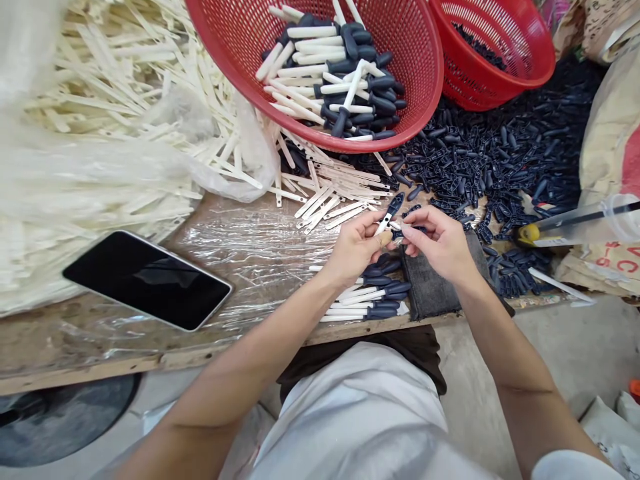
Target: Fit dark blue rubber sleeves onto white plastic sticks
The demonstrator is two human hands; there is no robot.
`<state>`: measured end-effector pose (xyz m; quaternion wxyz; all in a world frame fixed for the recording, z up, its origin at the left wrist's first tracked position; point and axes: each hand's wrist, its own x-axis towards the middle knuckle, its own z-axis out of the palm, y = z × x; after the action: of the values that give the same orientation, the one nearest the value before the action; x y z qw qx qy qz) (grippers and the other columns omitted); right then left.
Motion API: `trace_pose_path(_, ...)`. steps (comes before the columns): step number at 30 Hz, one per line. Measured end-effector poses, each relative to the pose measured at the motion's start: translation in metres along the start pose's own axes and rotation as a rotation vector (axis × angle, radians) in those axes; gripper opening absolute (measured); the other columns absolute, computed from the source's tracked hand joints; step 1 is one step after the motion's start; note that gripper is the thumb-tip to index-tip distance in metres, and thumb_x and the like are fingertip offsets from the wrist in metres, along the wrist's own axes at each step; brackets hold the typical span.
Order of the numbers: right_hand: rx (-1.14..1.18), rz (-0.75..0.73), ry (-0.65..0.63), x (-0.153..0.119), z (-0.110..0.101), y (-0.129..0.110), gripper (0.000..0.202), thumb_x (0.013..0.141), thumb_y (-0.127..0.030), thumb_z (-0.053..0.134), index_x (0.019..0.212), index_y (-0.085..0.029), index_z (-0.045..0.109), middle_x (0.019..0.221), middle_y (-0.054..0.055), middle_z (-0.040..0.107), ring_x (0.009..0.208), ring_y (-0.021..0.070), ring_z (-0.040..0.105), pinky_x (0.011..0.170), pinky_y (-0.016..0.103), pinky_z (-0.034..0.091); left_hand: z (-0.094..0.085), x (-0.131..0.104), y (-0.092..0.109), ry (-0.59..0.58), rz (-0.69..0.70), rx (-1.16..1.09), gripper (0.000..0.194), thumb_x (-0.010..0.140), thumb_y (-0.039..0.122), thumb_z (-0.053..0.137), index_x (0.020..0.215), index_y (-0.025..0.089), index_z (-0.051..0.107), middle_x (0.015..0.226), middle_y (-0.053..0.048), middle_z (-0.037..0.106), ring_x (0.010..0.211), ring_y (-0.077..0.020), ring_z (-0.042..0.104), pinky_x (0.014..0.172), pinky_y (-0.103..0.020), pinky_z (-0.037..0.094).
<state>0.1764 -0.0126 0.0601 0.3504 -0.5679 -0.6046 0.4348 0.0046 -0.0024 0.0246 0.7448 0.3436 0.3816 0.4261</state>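
Observation:
My left hand is closed on a white plastic strip fitted into a dark blue handle half, which points up and away. Close beside it, the fingers of my right hand are pinched together around a small dark blue handle piece, partly hidden by the fingertips. Below my hands, several white strips with dark blue handles lie in a row at the table edge. A dark grey pad sits under my right hand.
Loose white strips lie ahead, with a dark blue handle heap to the right. Behind stand a red basket of handled strips and a smaller red basket. A phone and bagged white strips are at left.

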Motion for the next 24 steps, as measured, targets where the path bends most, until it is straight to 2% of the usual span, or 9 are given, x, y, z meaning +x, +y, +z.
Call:
trace_pose_path(2,-0.094,-0.064,0.042,-0.008,-0.002,0.001,0.019,0.083,-0.038,0.070,0.092,-0.022,0.066,0.080,-0.003,0.070,0.058,0.0104,0.064,0.057,0.024,0.054,0.000,-0.001,0.002,-0.025,-0.047,-0.027,0.048,0.069,0.030,0.078,0.112,0.013,0.065,0.064,0.002,0.063,0.041,-0.0033,0.039,0.039,-0.017,0.023)
trace_pose_path(5,-0.222,-0.087,0.113,-0.016,-0.005,0.001,0.015,0.085,-0.036,0.068,0.088,-0.022,0.068,0.071,-0.003,0.068,0.057,0.0113,0.064,0.058,0.024,0.054,0.001,-0.003,0.003,-0.024,-0.029,-0.015,0.044,0.070,0.028,0.076,0.110,0.013,0.067,0.067,0.001,0.063,0.043,-0.0032,0.040,0.041,-0.017,0.025)
trace_pose_path(7,-0.188,-0.032,0.147,-0.019,-0.004,0.000,0.018,0.086,-0.039,0.068,0.086,-0.021,0.067,0.065,-0.003,0.067,0.052,0.0114,0.063,0.053,0.023,0.053,0.004,-0.004,0.001,-0.002,0.056,0.017,0.044,0.066,0.024,0.078,0.107,0.013,0.068,0.073,0.001,0.064,0.053,-0.0052,0.048,0.047,-0.017,0.035)
trace_pose_path(10,-0.039,0.062,0.099,-0.022,0.000,-0.002,0.025,0.085,-0.045,0.068,0.082,-0.020,0.065,0.060,-0.003,0.065,0.046,0.0105,0.059,0.045,0.021,0.050,0.007,-0.006,-0.001,-0.028,0.119,0.038,0.048,0.060,0.020,0.082,0.106,0.013,0.069,0.078,0.000,0.064,0.065,-0.0080,0.054,0.057,-0.019,0.044)
trace_pose_path(12,0.004,0.064,0.055,-0.023,0.002,-0.001,0.026,0.084,-0.045,0.069,0.087,-0.020,0.066,0.067,-0.002,0.068,0.049,0.0104,0.060,0.047,0.022,0.051,0.007,-0.007,-0.002,-0.084,0.060,0.013,0.050,0.061,0.024,0.083,0.108,0.014,0.068,0.074,0.002,0.061,0.057,-0.0057,0.049,0.050,-0.018,0.039)
trace_pose_path(15,-0.030,-0.033,0.041,-0.024,-0.001,0.003,0.025,0.082,-0.042,0.073,0.097,-0.023,0.069,0.085,-0.001,0.072,0.061,0.0121,0.064,0.057,0.026,0.057,0.005,-0.007,0.000,-0.131,-0.056,-0.045,0.051,0.065,0.031,0.083,0.111,0.015,0.067,0.070,0.003,0.058,0.045,-0.0024,0.038,0.040,-0.018,0.024)
trace_pose_path(17,-0.084,-0.104,0.059,-0.026,-0.007,0.006,0.020,0.082,-0.039,0.073,0.096,-0.024,0.069,0.084,-0.001,0.071,0.062,0.0130,0.065,0.061,0.028,0.058,0.003,-0.007,0.001,-0.138,-0.088,-0.046,0.050,0.068,0.034,0.081,0.113,0.016,0.068,0.071,0.002,0.060,0.043,-0.0024,0.037,0.040,-0.018,0.021)
trace_pose_path(20,-0.174,-0.161,0.129,-0.030,-0.015,0.010,0.013,0.086,-0.036,0.069,0.092,-0.025,0.069,0.077,-0.003,0.069,0.059,0.0129,0.065,0.059,0.027,0.056,0.003,-0.007,-0.001,-0.108,0.005,0.059,0.047,0.071,0.027,0.073,0.116,0.015,0.068,0.078,-0.002,0.065,0.052,-0.0067,0.048,0.046,-0.019,0.033)
trace_pose_path(24,-0.268,-0.150,0.166,-0.036,-0.019,0.010,0.014,0.088,-0.037,0.067,0.094,-0.025,0.069,0.072,-0.003,0.069,0.059,0.0141,0.066,0.060,0.028,0.056,0.004,-0.013,-0.007,-0.110,0.244,0.460,0.051,0.072,0.015,0.063,0.122,0.017,0.067,0.094,-0.004,0.071,0.074,-0.0149,0.062,0.068,-0.026,0.049)
